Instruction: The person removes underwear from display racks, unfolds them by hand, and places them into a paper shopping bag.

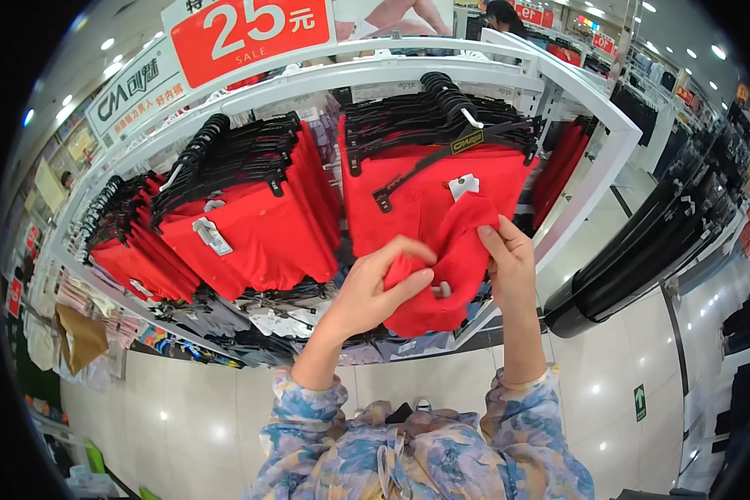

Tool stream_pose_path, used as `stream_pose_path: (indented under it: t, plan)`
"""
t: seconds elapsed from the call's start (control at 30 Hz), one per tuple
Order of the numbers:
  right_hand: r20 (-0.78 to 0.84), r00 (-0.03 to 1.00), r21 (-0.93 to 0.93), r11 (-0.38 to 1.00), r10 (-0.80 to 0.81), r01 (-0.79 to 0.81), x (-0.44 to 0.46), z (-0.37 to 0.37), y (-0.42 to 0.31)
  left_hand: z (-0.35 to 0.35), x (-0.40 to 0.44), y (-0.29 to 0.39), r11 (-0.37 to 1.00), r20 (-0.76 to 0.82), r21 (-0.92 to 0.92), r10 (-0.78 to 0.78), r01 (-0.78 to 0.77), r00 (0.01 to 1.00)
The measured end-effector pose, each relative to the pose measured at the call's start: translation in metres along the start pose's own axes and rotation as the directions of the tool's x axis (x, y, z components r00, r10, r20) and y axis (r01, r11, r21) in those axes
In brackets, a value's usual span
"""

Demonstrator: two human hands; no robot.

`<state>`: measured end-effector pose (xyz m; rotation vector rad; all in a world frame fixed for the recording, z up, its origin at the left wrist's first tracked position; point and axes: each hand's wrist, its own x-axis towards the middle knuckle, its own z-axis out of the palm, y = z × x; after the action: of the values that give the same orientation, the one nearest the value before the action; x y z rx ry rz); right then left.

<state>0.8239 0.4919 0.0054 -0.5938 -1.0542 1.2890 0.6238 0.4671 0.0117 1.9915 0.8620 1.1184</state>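
A pair of red underpants [443, 310] is bunched between my two hands, in front of the rack. My right hand [510, 254] pinches its upper right edge between thumb and fingers. On the other side, my left hand [379, 287] is closed round a fold of the fabric, its fingertips slightly blurred. A small pale tag shows inside the folds. Just above, a loose-looking black hanger [425, 167] with a CM label sits tilted across the front of the hanging red underpants [383, 204]. A white tag [464, 185] shows beside it.
The white metal rack [587, 187] holds more red underpants [233, 242] on black hangers to the left. A sale sign [250, 37] stands on top. Black cylinders [608, 292] lean at the right. Pale tiled floor [200, 408] lies below.
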Motion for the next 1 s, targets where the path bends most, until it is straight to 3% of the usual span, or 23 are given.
stream_pose_path:
  t: [0.1,0.13,0.17,0.23,0.37,0.57,0.67,0.83,0.93,1.0]
  plan:
    - [0.008,0.999,-0.137,0.989,-0.046,0.046,-0.004,0.005,0.007,0.001,-0.007,0.005,0.984,0.072,-0.117,-0.124,0.132,0.990]
    - [0.023,0.999,-0.349,0.936,-0.049,0.054,-0.010,0.010,0.006,0.010,-0.007,0.008,0.978,0.001,-0.169,-0.122,0.120,0.993]
    - [0.031,0.999,-0.349,0.936,-0.045,0.053,-0.015,0.016,0.009,0.017,-0.007,0.006,0.978,-0.008,-0.168,-0.124,0.121,0.992]
    - [0.201,0.926,-0.683,0.632,-0.320,0.367,-0.021,0.027,0.013,0.028,-0.008,-0.004,0.918,-0.145,-0.365,-0.221,0.156,0.964]
    - [0.435,0.840,-0.682,0.490,-0.324,0.543,-0.029,0.035,0.009,0.034,-0.014,-0.010,0.850,-0.230,-0.525,-0.194,0.047,0.954]
    - [0.444,0.863,-0.701,0.506,-0.242,0.503,-0.039,0.035,0.007,0.024,-0.025,-0.004,0.922,-0.187,-0.353,-0.238,0.161,0.953]
    - [0.450,0.858,-0.681,0.528,-0.245,0.508,-0.040,0.032,0.008,0.028,-0.026,-0.009,0.929,-0.216,-0.360,-0.176,0.089,0.960]
    - [0.479,0.861,-0.700,0.517,-0.173,0.493,-0.041,0.031,0.006,0.026,-0.031,-0.004,0.918,-0.220,-0.362,-0.256,0.164,0.941]
    - [0.465,0.872,-0.682,0.565,-0.155,0.464,-0.040,0.029,0.007,0.024,-0.033,0.004,0.929,-0.210,-0.324,-0.257,0.181,0.943]
    - [0.437,0.885,-0.603,0.677,-0.164,0.423,-0.040,0.029,0.007,0.023,-0.035,0.008,0.931,-0.206,-0.322,-0.248,0.174,0.947]
